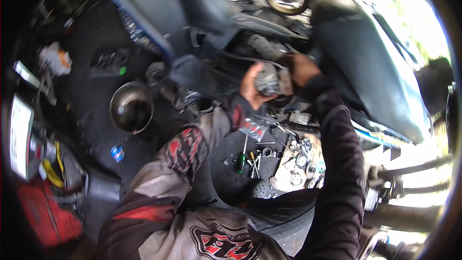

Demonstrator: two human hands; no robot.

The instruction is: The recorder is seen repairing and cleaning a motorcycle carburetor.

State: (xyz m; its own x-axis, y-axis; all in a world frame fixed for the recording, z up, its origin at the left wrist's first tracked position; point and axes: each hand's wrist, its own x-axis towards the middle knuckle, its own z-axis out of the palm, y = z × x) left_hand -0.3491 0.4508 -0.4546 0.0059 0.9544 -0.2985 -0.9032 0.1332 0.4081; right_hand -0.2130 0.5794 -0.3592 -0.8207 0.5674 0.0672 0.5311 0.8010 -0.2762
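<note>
In front of me, at the open middle of a scooter (199,33), my left hand (250,88) is closed around the left side of a grey metal engine part (267,80). The part has a round, cup-like section and a squarer block at its right. My right hand (305,71) reaches in from the right, close to that block, with its fingers curled inward. Its fingertips are partly hidden and blurred, so what they grip cannot be made out. Just beyond both hands lies a greyish cylindrical piece (264,47) inside the scooter's frame.
The black seat (368,62) rises at my right. Below my hands lie a green-handled screwdriver (241,162), a clear bag (253,130) and a board (285,166) with several metal parts. A metal bowl (132,108) stands at left, and a red box (48,214) sits lower left.
</note>
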